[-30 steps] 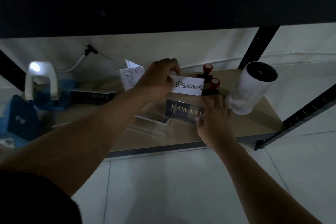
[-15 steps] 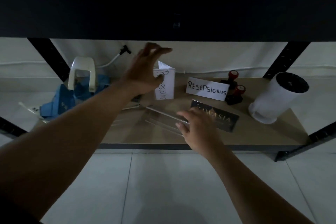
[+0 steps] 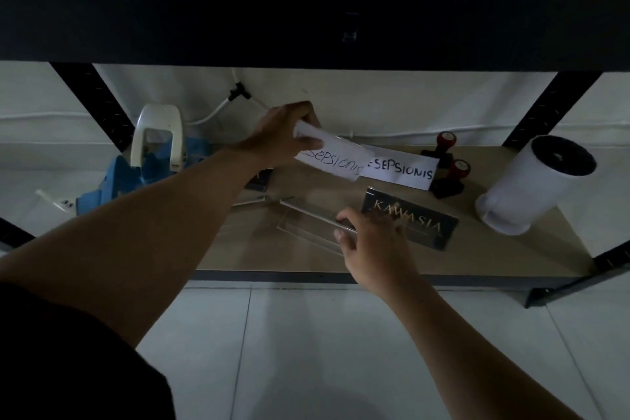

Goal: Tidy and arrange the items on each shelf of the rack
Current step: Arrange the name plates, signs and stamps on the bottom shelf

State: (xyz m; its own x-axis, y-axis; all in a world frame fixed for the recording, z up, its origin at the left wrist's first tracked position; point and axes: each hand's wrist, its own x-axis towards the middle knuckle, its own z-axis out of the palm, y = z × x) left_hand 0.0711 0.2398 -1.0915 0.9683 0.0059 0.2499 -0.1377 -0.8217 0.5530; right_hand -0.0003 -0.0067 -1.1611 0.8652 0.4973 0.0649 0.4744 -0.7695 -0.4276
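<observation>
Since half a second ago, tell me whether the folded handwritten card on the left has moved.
Yes. The left hand now holds that card tilted, further right, overlapping the standing RESEPSIONIS card.

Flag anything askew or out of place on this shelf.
The clear acrylic stand lies flat and skewed under the right hand. The left hand holds one paper sign tilted, overlapping the other sign.

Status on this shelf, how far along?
Looks done: second paper sign stands by the stamps. In hand: left hand holds a paper sign; right hand is at the clear acrylic holder. Left: blue and white clutter at the left end looks unsorted.
</observation>
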